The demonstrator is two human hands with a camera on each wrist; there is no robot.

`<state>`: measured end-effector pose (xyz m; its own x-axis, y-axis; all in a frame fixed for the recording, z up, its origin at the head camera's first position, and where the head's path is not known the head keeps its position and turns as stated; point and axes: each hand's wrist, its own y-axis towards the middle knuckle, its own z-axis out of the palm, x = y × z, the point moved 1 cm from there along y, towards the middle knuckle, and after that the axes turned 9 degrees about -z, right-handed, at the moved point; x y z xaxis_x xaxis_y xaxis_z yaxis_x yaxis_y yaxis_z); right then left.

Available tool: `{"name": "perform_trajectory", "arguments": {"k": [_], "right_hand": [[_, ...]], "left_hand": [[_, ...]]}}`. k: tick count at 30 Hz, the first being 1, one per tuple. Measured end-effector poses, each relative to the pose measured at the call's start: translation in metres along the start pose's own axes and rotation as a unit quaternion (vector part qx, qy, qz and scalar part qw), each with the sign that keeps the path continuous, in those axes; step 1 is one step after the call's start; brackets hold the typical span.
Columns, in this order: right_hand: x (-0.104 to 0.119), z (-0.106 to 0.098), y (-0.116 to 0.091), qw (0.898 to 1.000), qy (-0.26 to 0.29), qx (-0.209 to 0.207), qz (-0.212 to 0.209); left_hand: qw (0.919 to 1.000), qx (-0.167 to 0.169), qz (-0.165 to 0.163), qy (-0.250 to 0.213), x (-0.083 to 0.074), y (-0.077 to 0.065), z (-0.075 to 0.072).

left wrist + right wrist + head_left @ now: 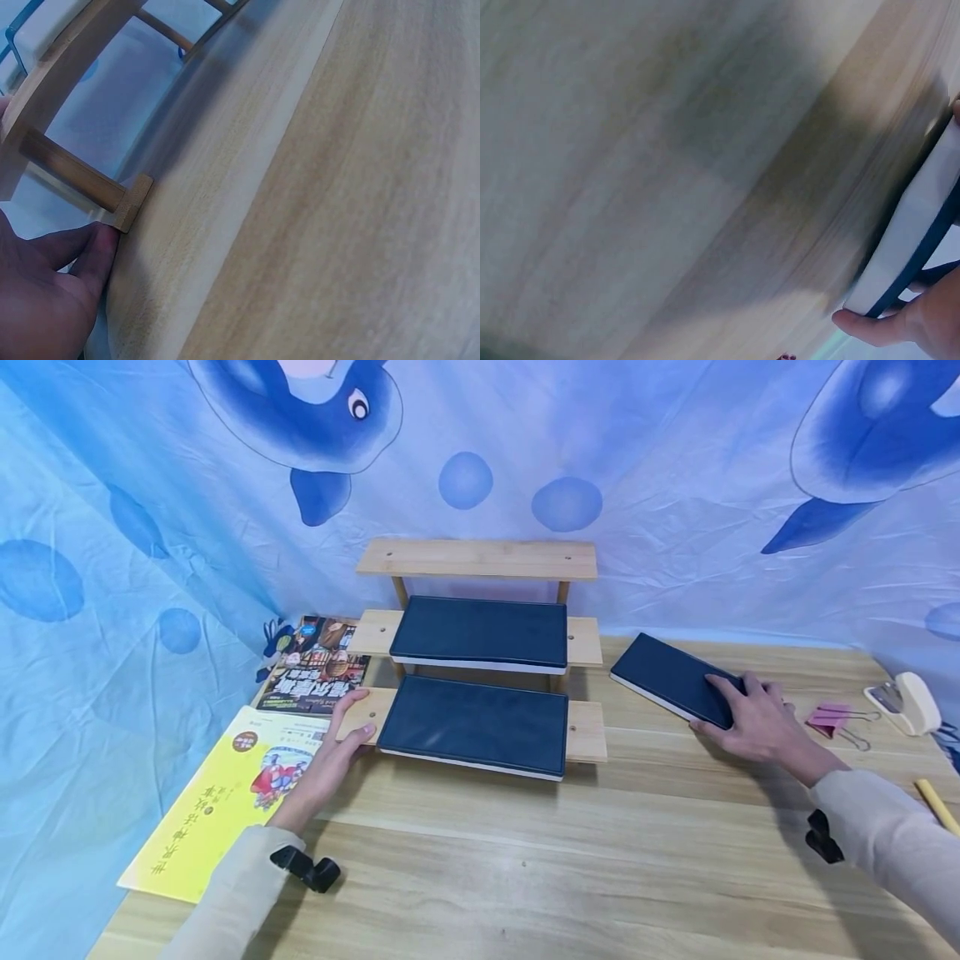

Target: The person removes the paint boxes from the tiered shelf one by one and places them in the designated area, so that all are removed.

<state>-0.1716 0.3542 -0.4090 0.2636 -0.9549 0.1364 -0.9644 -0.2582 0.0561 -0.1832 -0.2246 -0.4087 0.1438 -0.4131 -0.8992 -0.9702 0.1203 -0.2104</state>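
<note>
A three-tier wooden shelf point(480, 558) stands at the back of the table. Dark blue notebooks with white page edges lie flat on it, one point(480, 631) on the middle tier and one point(476, 724) on the lowest. My left hand point(333, 762) grips the left end of the lowest board; in the left wrist view its fingertips are at the shelf's small foot point(133, 204). To the right of the shelf, a third dark blue notebook point(667, 677) lies slanted at table level. My right hand point(757, 724) holds its near end, thumb point(870, 328) at the corner, other fingers over the cover.
At left lie a yellow book point(217, 810) and a dark-covered book point(311, 668). Right of my right hand are pink binder clips point(828, 718) and a white stapler-like item point(911, 703). A yellow stick point(937, 806) lies by my right sleeve. A blue curtain point(480, 435) hangs behind.
</note>
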Motion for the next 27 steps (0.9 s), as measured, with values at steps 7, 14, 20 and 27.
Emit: {"name": "perform_trajectory", "arguments": {"k": [7, 14, 20, 27], "right_hand": [[-0.002, 0.002, -0.002, 1.000, 0.005, 0.004, -0.002], [-0.001, 0.001, -0.003, 1.000, -0.002, 0.024, -0.002], [-0.001, -0.017, 0.001, 1.000, 0.021, 0.012, 0.004], [0.014, -0.047, 0.008, 0.994, 0.073, -0.058, -0.056]], "left_hand": [[0.9999, -0.008, 0.004, 0.014, -0.001, 0.000, 0.002], [0.9994, -0.013, 0.007, 0.030, -0.002, 0.000, 0.001], [0.9990, -0.019, 0.012, 0.037, -0.004, 0.002, 0.000], [1.0000, -0.003, 0.007, 0.005, -0.002, 0.001, 0.001]]}}
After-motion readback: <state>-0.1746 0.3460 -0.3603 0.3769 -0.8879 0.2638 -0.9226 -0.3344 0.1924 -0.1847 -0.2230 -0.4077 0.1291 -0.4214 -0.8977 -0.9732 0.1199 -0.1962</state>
